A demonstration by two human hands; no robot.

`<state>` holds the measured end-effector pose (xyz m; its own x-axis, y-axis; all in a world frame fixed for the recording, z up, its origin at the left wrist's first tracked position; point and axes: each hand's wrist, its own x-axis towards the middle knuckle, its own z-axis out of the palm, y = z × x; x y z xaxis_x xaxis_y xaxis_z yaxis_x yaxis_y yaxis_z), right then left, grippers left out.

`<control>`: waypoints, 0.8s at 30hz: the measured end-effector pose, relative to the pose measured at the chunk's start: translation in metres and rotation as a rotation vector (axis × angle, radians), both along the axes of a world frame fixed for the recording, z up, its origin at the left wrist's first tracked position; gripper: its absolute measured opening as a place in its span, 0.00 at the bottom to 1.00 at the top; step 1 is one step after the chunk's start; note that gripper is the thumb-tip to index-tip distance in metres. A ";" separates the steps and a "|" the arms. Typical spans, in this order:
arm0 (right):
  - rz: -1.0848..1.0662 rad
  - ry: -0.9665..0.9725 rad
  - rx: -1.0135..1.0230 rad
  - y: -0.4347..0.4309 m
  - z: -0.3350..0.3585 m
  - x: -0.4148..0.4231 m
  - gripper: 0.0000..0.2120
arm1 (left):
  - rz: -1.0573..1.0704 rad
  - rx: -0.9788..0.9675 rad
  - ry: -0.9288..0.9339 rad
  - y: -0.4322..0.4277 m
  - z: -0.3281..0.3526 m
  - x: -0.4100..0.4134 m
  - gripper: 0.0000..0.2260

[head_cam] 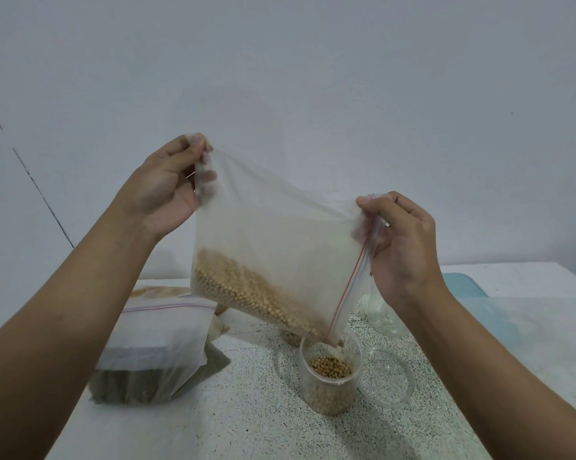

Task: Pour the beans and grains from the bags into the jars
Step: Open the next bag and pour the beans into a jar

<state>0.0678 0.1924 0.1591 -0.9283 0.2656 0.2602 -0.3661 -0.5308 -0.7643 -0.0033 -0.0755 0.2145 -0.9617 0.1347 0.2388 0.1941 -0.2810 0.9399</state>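
beans [246, 293] are piled along the low edge of the clear zip bag [280, 234], which i've got up over the table [246, 426], tipped so its red-striped mouth slants down on the right. left hand [167, 190] is up high, pinching the bag's top corner between thumb and curled fingers. right hand [399, 247] sits lower and pinches the upper end of the zip edge the same way, fingers curled round the plastic. the bottom corner of the mouth hangs right at the rim of the open jar [330, 386], which stands upright, partly filled with the same tan beans. a round clear lid [388, 376] lies flat just right of the jar. off to the left there's a stack of other filled bags [160, 333], the bottom one holding something dark greenish. another clear jar [383, 313] sits behind my right wrist, too blurry to say more. blue see-through thing [462, 287] at far right, can't tell what it is.
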 end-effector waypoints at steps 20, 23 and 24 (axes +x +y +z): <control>-0.017 -0.010 -0.002 0.002 0.000 0.004 0.15 | -0.034 0.003 0.005 0.003 0.000 0.005 0.13; -0.015 -0.015 -0.017 0.002 0.000 0.005 0.15 | -0.034 -0.003 0.000 0.004 0.001 0.006 0.14; -0.011 -0.014 -0.025 0.002 0.001 0.005 0.14 | -0.034 -0.003 0.001 0.004 0.001 0.006 0.14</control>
<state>0.0729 0.1946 0.1596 -0.9287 0.2821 0.2409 -0.3618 -0.5454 -0.7561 0.0024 -0.0717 0.2153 -0.9563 0.1679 0.2394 0.1855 -0.2845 0.9406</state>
